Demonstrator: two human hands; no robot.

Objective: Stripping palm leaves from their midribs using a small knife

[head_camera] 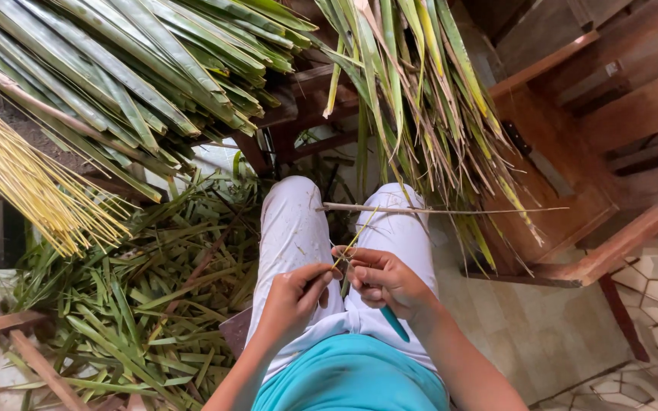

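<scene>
left hand grip pinches leaf strip; right hand clasps knife; laps unobstructed

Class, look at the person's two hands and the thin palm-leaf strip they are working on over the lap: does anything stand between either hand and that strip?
Nothing visible does. The left hand and right hand both already pinch the thin leaf strip directly, above the white trousers. The stick across the knees lies beyond the hands.

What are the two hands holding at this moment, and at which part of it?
Both hands, the left hand and the right hand, pinch the lower end of a thin yellow-green palm leaf strip. The right hand also grips a teal-handled tool; its blade is hidden.
</scene>
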